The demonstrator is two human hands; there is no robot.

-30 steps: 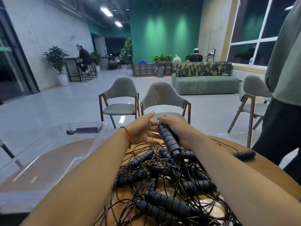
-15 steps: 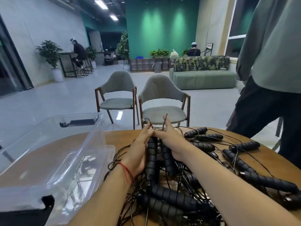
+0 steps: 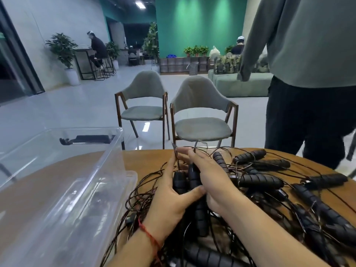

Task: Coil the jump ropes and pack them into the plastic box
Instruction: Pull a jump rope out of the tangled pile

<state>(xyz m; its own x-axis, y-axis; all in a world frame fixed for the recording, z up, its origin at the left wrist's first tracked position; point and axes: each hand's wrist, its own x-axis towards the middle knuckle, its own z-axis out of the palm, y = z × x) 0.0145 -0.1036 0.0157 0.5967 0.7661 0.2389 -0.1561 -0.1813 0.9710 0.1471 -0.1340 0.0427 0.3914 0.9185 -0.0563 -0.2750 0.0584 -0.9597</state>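
A tangled pile of black jump ropes point(image 3: 265, 182) with ribbed foam handles and thin dark cords covers the round wooden table point(image 3: 146, 160). My left hand point(image 3: 173, 197) grips a pair of handles point(image 3: 185, 182) held side by side, thumb across them. My right hand point(image 3: 210, 178) lies over the same handles from the right, fingers stretched toward the table's far edge, where the thin cords stick up between my fingertips. The clear plastic box point(image 3: 63, 191) stands to the left of the pile.
Two grey chairs point(image 3: 200, 112) stand just beyond the table. A person in a grey top and dark trousers point(image 3: 308, 93) stands close at the table's right side. A black object point(image 3: 86, 140) shows through the box's far wall.
My hands have drawn the pair of handles back toward me, and my left thumb now wraps across them. The view has tipped down, showing more of the pile.
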